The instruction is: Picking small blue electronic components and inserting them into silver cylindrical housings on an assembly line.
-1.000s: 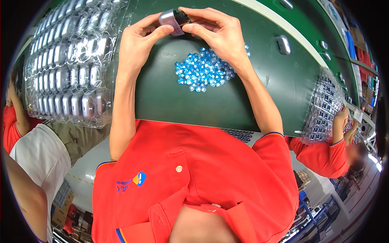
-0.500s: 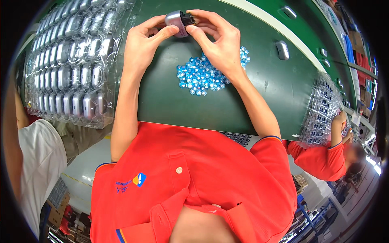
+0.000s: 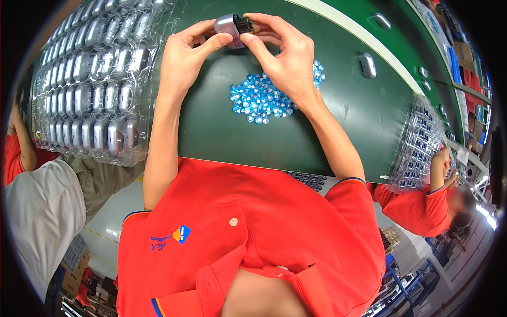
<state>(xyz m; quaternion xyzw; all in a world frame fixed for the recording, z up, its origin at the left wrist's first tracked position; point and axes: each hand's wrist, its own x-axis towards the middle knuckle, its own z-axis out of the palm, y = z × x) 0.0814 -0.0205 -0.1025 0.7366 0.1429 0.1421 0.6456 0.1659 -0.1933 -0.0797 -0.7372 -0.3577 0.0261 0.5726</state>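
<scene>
Silver casing (image 3: 226, 24): upper centre of frame, clamped in left hand (image 3: 182, 59).
Black insert (image 3: 244, 25): partly outside casing, pinched by right hand (image 3: 291, 57).
Insert fit: seemingly being seated; next move calls for straight, even pressure.
Blue pieces (image 3: 257, 98): heaped above frame centre.

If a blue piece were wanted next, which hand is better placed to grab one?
Probably the right hand: it overlaps the blue pile in this view, though holding the black part. The left hand is farther away, holding the silver case.
</scene>
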